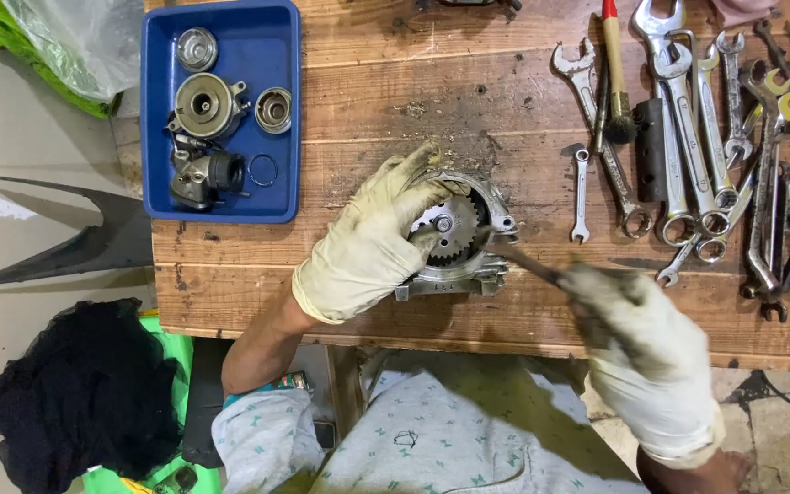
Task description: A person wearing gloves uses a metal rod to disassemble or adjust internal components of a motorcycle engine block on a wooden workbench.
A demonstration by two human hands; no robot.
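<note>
The metal housing (457, 240) with a toothed gear inside lies on the wooden workbench (386, 119), near its front edge, and I use it as the landmark. The left hand (372, 240), in a dirty glove, lies over the left side of the housing with fingers curled on its rim, holding it steady. The right hand (637, 338), right of the housing and nearer to the person, is closed around a thin tool (521, 261) whose tip reaches the gear. It seems the step is picking or prying at the gear; the next move probably needs a firm hold and a careful tip.

Left of the housing stands a blue tray (221, 197) with engine parts. Right of it lie many wrenches (688, 137). The floor below is pale, with a black cloth (84, 393).
</note>
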